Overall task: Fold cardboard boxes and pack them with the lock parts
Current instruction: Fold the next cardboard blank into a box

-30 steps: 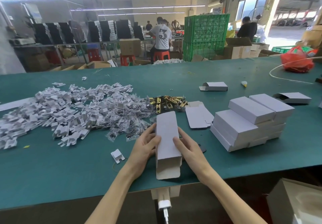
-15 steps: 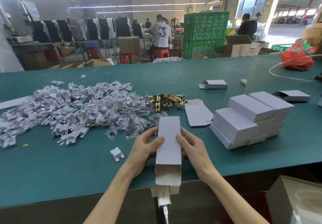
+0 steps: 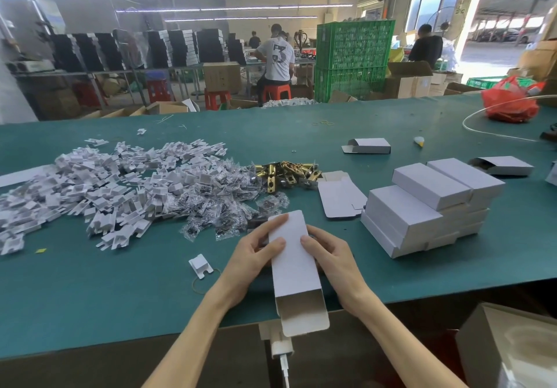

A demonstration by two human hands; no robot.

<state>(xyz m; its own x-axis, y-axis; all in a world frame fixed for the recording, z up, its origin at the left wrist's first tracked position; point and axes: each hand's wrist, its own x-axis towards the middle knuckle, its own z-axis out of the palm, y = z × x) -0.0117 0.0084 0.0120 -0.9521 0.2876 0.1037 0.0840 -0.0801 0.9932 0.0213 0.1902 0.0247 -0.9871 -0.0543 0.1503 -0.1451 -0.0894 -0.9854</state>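
A long white cardboard box lies lengthwise in front of me, its near end open with the flap hanging toward me over the table edge. My left hand grips its left side, thumb on top and a finger over the far end. My right hand holds the right side, thumb on top. Brass lock parts lie in a small heap beyond. Bagged screws and white card inserts are piled to the left. A flat unfolded box lies right of the brass parts.
A stack of closed white boxes stands at the right on the green table. Two half-open boxes lie farther back. A red bag sits far right. One loose insert is near my left wrist. A brown carton is lower right.
The box has slid toward me, so its open end now overhangs the table edge. My left fingers have reached over its far end.
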